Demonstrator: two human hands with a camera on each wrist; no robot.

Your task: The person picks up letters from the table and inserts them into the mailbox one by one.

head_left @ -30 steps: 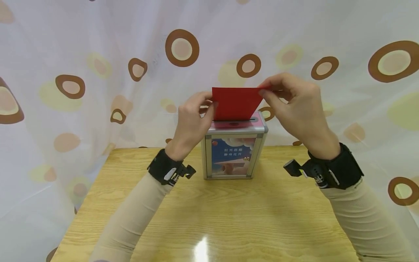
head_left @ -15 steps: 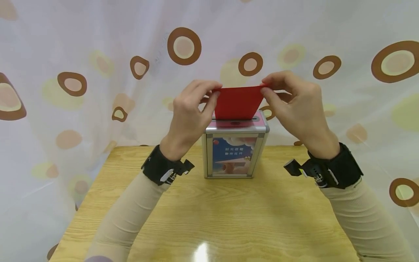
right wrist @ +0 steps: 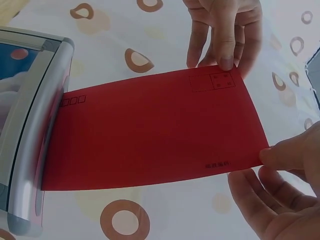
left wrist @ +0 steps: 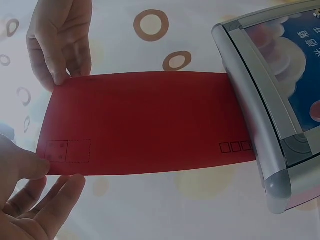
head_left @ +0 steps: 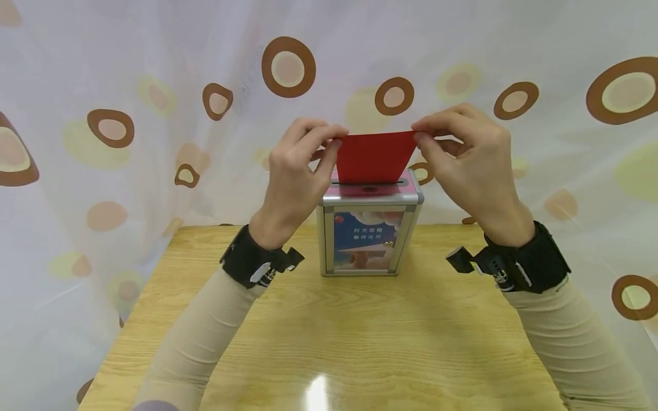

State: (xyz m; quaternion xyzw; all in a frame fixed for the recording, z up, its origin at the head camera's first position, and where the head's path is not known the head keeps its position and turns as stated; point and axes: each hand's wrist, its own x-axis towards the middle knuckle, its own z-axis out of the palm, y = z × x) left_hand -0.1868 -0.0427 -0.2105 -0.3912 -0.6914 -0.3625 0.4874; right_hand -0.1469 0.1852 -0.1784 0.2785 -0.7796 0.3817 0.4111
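A red envelope stands upright above the slot in the pink top of a silver-framed letter box. Its lower edge meets the slot; how far it reaches inside is hidden. My left hand pinches the upper left corner between thumb and fingers, while my right hand pinches the upper right corner. In the left wrist view the envelope shows printed boxes and bends slightly, with its far end at the box's metal edge. The right wrist view has both hands on the envelope's outer end.
The letter box stands near the back edge of a wooden table. Behind it hangs a white curtain with brown rings. Black straps with small cameras are on both wrists.
My left hand has moved up from the envelope's left side to its upper left corner. The right hand still holds its corner and has risen very slightly.
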